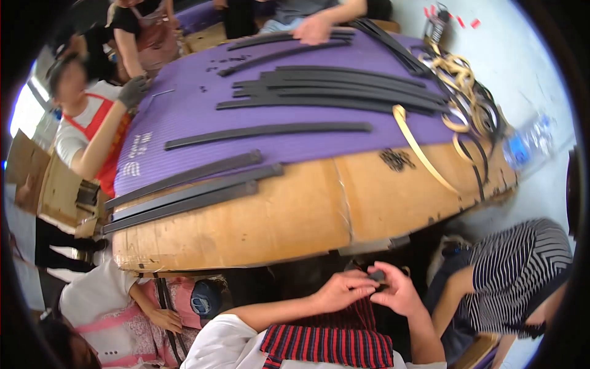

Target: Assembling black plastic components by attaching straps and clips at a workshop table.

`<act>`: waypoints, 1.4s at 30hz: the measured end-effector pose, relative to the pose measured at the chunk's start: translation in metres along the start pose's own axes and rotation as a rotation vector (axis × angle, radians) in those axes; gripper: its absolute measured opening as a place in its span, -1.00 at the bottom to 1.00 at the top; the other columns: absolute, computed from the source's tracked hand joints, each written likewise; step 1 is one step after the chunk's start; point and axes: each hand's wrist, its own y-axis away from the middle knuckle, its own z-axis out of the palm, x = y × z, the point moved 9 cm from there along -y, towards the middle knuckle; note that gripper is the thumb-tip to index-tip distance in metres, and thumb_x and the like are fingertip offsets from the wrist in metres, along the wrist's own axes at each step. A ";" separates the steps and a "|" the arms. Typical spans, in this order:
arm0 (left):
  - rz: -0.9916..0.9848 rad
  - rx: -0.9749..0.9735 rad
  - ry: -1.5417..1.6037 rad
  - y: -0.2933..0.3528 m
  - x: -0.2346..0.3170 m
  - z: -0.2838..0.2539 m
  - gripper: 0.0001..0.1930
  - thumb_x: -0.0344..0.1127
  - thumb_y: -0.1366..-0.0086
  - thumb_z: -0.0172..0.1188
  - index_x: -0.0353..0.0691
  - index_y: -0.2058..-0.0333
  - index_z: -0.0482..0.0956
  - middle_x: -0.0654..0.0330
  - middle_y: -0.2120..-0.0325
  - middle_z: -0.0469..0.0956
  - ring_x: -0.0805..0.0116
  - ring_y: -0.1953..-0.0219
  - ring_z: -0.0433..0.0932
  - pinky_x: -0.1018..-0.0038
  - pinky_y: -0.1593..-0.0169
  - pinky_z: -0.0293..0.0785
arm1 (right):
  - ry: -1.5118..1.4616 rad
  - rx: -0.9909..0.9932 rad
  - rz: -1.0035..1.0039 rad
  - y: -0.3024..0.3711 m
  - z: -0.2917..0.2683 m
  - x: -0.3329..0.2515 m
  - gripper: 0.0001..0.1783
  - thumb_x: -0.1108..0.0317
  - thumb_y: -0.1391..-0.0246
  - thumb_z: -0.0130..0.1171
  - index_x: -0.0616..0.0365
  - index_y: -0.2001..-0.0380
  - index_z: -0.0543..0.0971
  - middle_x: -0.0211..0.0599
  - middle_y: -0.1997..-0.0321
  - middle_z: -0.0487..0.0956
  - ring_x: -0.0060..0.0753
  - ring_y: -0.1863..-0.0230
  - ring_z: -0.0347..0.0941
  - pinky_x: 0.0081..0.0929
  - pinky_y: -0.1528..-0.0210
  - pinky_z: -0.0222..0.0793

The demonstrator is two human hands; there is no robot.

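In the head view, at lower centre, the left hand, fingers loosely bent, and the half-curled right hand meet at a small dark piece; which grips it, I cannot tell. The piece seems mid-handling; whether the black strips on the counter, upper centre, are finished or waiting is unclear.

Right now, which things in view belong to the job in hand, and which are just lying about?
Likely the job:
small dark piece between left hand and right hand
black strips

Apparently lying about:
clear bottle
red pieces
cream strap, use unclear
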 end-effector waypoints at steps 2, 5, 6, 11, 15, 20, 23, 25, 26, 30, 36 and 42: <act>0.026 0.030 0.010 0.002 -0.001 -0.003 -0.79 -0.33 -0.19 0.11 -0.29 0.23 0.54 0.02 0.33 0.49 0.16 0.04 0.43 0.41 0.09 0.38 | -0.041 -0.050 0.030 -0.010 0.005 0.008 -0.22 0.60 0.18 0.23 0.20 -0.15 0.13 -0.21 0.00 0.37 -0.41 0.05 0.37 -0.56 0.23 0.44; -0.058 0.042 -0.001 0.009 -0.008 -0.007 -0.79 -0.35 -0.17 0.11 -0.27 0.22 0.54 0.00 0.30 0.48 0.14 0.09 0.45 0.39 0.09 0.40 | -0.136 -0.095 0.106 -0.018 0.006 0.020 -0.21 0.60 0.18 0.22 0.22 -0.15 0.11 -0.13 0.06 0.40 -0.37 0.21 0.44 -0.48 0.25 0.47; -0.122 0.034 -0.018 0.013 -0.009 -0.008 -0.79 -0.36 -0.17 0.11 -0.25 0.22 0.55 0.01 0.31 0.48 0.15 0.15 0.48 0.39 0.11 0.41 | -0.093 -0.120 0.152 -0.018 0.008 0.025 -0.23 0.60 0.16 0.21 0.24 -0.15 0.11 -0.17 0.14 0.45 -0.42 0.25 0.45 -0.52 0.28 0.45; -0.005 0.150 -0.136 0.021 0.010 -0.017 -0.79 -0.36 -0.16 0.12 -0.23 0.22 0.55 0.04 0.34 0.49 0.17 0.29 0.50 0.42 0.19 0.45 | 0.106 -0.121 0.156 -0.015 0.009 0.026 -0.60 0.54 0.06 0.16 0.31 0.08 0.39 -0.32 0.33 0.54 -0.59 0.35 0.45 -0.65 0.33 0.40; 0.063 0.202 -0.219 0.024 0.019 -0.011 -0.79 -0.35 -0.15 0.13 -0.20 0.22 0.56 0.07 0.38 0.49 0.20 0.32 0.51 0.44 0.25 0.45 | 0.096 -0.057 0.086 0.005 0.004 0.024 -0.80 0.50 0.03 0.15 0.32 0.28 0.50 -0.35 0.44 0.55 -0.63 0.44 0.45 -0.69 0.37 0.39; 0.095 0.238 -0.265 0.026 0.033 -0.012 -0.80 -0.38 -0.11 0.17 -0.14 0.24 0.58 0.04 0.37 0.50 0.19 0.27 0.50 0.45 0.19 0.43 | 0.345 0.039 0.151 0.048 -0.016 0.035 -0.86 0.43 0.03 0.15 0.31 0.41 0.55 -0.36 0.58 0.54 -0.64 0.57 0.43 -0.68 0.52 0.36; 0.111 0.182 -0.234 0.018 0.035 -0.004 -0.81 -0.43 -0.11 0.16 -0.19 0.25 0.58 0.06 0.38 0.52 0.22 0.26 0.50 0.44 0.18 0.43 | 0.282 0.091 0.107 0.053 -0.016 0.022 -0.60 0.43 0.11 0.23 0.34 0.16 0.45 -0.28 0.39 0.53 -0.62 0.52 0.40 -0.62 0.51 0.36; 0.142 0.138 -0.258 0.011 0.039 0.003 -0.81 -0.45 -0.10 0.17 -0.20 0.26 0.58 0.08 0.39 0.52 0.25 0.29 0.50 0.47 0.21 0.44 | 0.069 0.030 -0.002 0.044 -0.006 0.005 -0.44 0.51 0.09 0.19 0.32 -0.02 0.27 -0.22 0.22 0.47 -0.53 0.40 0.41 -0.60 0.42 0.38; 0.165 0.118 -0.275 0.010 0.041 0.007 -0.81 -0.45 -0.10 0.17 -0.20 0.26 0.58 0.09 0.40 0.52 0.26 0.30 0.51 0.49 0.23 0.45 | -0.025 0.035 -0.080 0.039 0.001 -0.006 -0.46 0.54 0.08 0.16 0.31 -0.02 0.27 -0.25 0.23 0.47 -0.56 0.41 0.41 -0.62 0.41 0.38; 0.044 0.150 -0.156 0.007 0.032 0.011 -0.81 -0.47 -0.09 0.18 -0.23 0.26 0.58 0.12 0.40 0.53 0.31 0.34 0.52 0.51 0.26 0.44 | 0.037 0.092 0.009 0.035 0.001 -0.003 -0.66 0.44 0.02 0.14 0.31 0.14 0.42 -0.42 0.52 0.49 -0.70 0.53 0.37 -0.70 0.49 0.33; -0.015 0.048 -0.178 0.006 0.022 0.036 -0.59 -0.49 -0.13 0.14 -0.20 0.00 0.35 0.16 0.34 0.51 0.44 0.38 0.47 0.58 0.30 0.40 | 0.163 0.145 -0.011 0.056 -0.016 -0.007 -0.83 0.36 -0.06 0.08 0.27 0.42 0.52 -0.46 0.63 0.45 -0.75 0.61 0.30 -0.74 0.58 0.19; -0.269 0.132 0.115 0.013 0.006 0.034 -0.29 -0.51 -0.13 0.14 -0.24 -0.20 -0.04 0.18 0.32 0.51 0.56 0.35 0.43 0.59 0.21 0.39 | 0.241 0.246 0.023 0.084 -0.025 -0.016 -0.84 0.37 -0.05 0.08 0.27 0.47 0.52 -0.43 0.60 0.48 -0.72 0.59 0.36 -0.76 0.53 0.28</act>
